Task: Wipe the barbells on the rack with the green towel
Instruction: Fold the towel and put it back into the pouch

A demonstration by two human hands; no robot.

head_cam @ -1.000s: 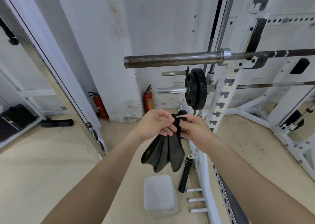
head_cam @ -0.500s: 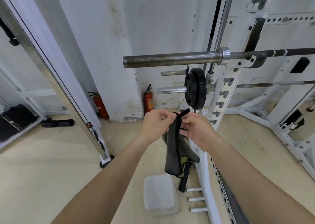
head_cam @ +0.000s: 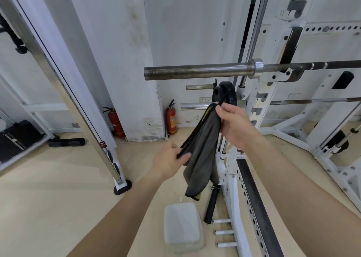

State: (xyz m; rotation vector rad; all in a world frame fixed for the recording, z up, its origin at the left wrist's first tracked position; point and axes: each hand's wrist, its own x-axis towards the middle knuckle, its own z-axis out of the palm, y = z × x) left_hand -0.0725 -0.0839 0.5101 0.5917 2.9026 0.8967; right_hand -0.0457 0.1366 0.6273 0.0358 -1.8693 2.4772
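The free end of the barbell (head_cam: 195,73) juts left from the rack (head_cam: 277,41) into open air, with clear space in front of it and beneath it down to the hands. The towel (head_cam: 201,151), dark grey with a green-yellow edge, hangs below that bar and apart from it, in front of the rack's upright. The right hand (head_cam: 234,123) pinches its top corner between thumb and fingers. The left hand (head_cam: 172,159), lower and further left, pinches a dark hem, so one edge runs taut between them and the rest droops. Behind the towel a black weight plate (head_cam: 231,94) sits on a lower barbell (head_cam: 193,106). The floor (head_cam: 48,208) is pale tan, the wall (head_cam: 185,32) white and scuffed. A clear plastic box (head_cam: 182,223) and a black roller (head_cam: 212,206) lie by the rack's foot, under the towel. A slanting chrome post (head_cam: 64,88) stands left; a fire extinguisher (head_cam: 171,120) and a second fire extinguisher (head_cam: 115,121) stand by the wall.
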